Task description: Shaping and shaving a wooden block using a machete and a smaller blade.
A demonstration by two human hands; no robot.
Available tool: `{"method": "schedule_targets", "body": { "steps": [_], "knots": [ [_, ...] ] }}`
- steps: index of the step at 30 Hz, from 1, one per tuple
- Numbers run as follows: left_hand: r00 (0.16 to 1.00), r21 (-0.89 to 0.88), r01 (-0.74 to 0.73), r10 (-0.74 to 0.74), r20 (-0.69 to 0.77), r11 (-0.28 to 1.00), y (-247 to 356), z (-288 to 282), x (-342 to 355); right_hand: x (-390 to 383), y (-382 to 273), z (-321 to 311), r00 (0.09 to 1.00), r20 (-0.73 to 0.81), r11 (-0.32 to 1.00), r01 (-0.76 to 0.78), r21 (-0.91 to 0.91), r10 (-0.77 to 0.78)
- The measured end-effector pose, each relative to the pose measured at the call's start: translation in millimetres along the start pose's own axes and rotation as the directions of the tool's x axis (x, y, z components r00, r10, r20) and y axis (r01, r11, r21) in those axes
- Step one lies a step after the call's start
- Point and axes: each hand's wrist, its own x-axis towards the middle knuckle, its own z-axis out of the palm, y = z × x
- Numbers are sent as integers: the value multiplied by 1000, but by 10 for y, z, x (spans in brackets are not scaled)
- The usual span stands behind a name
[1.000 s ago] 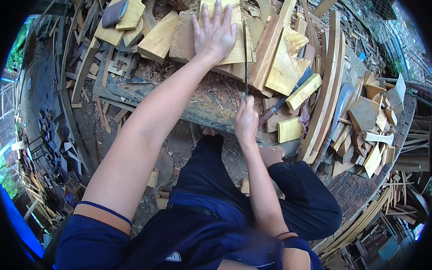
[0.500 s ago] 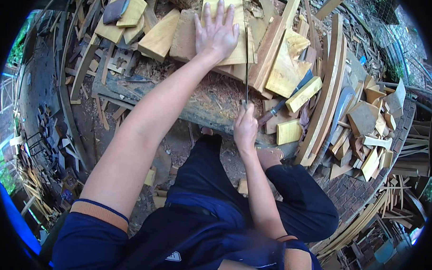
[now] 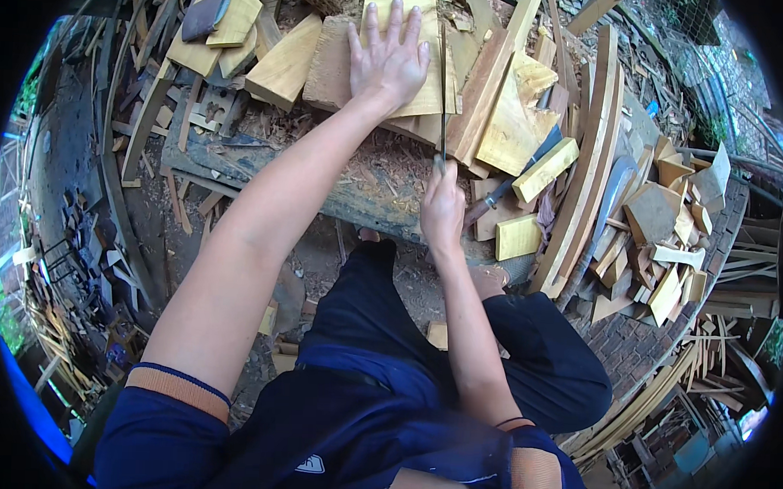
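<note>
My left hand (image 3: 387,70) lies flat, fingers spread, on a pale yellow board (image 3: 352,2). The board rests on a thicker brown wood block (image 3: 329,66). My right hand (image 3: 443,210) is closed round the handle of a saw, which is mostly hidden in my fist. The thin dark saw blade (image 3: 443,130), seen edge-on, points away from me. It runs along the board's right side, with a narrow strip of yellow wood (image 3: 451,70) just right of it.
Under the work is a worn timber bench (image 3: 324,190) strewn with shavings. A knife-like tool with a wooden handle (image 3: 488,205) lies right of my right hand, by yellow blocks (image 3: 518,238). Long curved timbers (image 3: 584,174) stand further right, beside piled offcuts (image 3: 655,215).
My right hand has pushed the saw a little away from me along the board. My left hand stays flat on the board. The whole view has shifted slightly.
</note>
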Motion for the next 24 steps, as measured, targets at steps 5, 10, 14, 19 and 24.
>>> {"method": "schedule_targets", "body": {
  "steps": [5,10,14,19,24],
  "knots": [
    [1000,-65,-7,5,-29,998,83,40,17,407,-165,-19,997,-48,997,61,-57,-63],
    [1000,-3,17,-17,14,1000,-13,43,-27,-315,168,-7,1000,20,998,-3,-59,4],
    [1000,-130,6,-7,-10,992,48,-70,13,204,-138,-76,998,59,1000,9,0,-9],
    [999,-175,-20,13,-41,984,86,-38,6,350,-109,10,997,-42,995,57,-78,-60],
    [999,-181,0,-9,-52,983,-32,16,-31,-278,135,41,999,36,997,-31,-75,34]
  ]
}}
